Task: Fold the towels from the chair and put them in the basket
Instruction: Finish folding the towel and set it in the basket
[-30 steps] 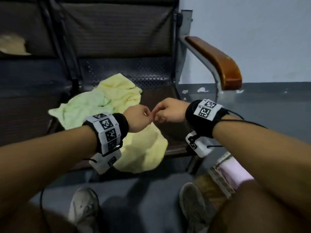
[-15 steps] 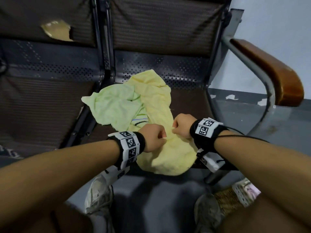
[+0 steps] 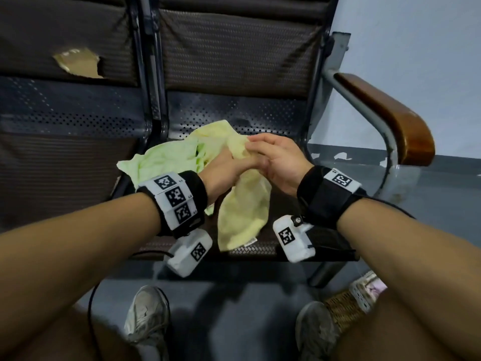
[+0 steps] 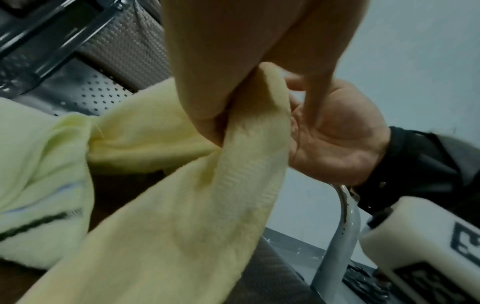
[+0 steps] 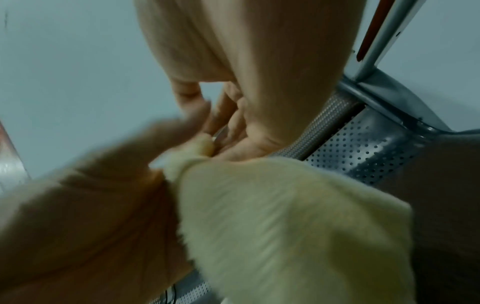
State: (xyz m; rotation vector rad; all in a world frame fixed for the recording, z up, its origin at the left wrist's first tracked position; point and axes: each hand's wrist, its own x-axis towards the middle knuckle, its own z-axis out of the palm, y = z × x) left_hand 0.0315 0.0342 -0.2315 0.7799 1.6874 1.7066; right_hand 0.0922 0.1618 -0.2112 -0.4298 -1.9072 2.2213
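Note:
A yellow towel (image 3: 242, 212) hangs bunched over the chair seat (image 3: 260, 121). My left hand (image 3: 229, 165) grips its upper part, with thumb and fingers (image 4: 202, 92) pinching a fold of the yellow towel (image 4: 194, 205). My right hand (image 3: 276, 157) is beside the left, its palm (image 4: 337, 135) showing. Its loosely bent fingers (image 5: 233, 115) touch the tip of the yellow towel (image 5: 285, 216), and the thumb stands apart from them. A pale green towel (image 3: 166, 160) lies crumpled on the seat to the left, under the yellow one.
A woven basket (image 3: 343, 306) with a pale lining stands on the floor at the lower right, partly behind my right leg. The wooden armrest (image 3: 390, 118) juts out on the right. A second seat (image 3: 65, 165) adjoins on the left. My shoes (image 3: 145, 313) are below.
Both hands have risen and moved further over the seat, lifting the yellow towel's upper part. The right hand, earlier a fist pinching the cloth, has loosened.

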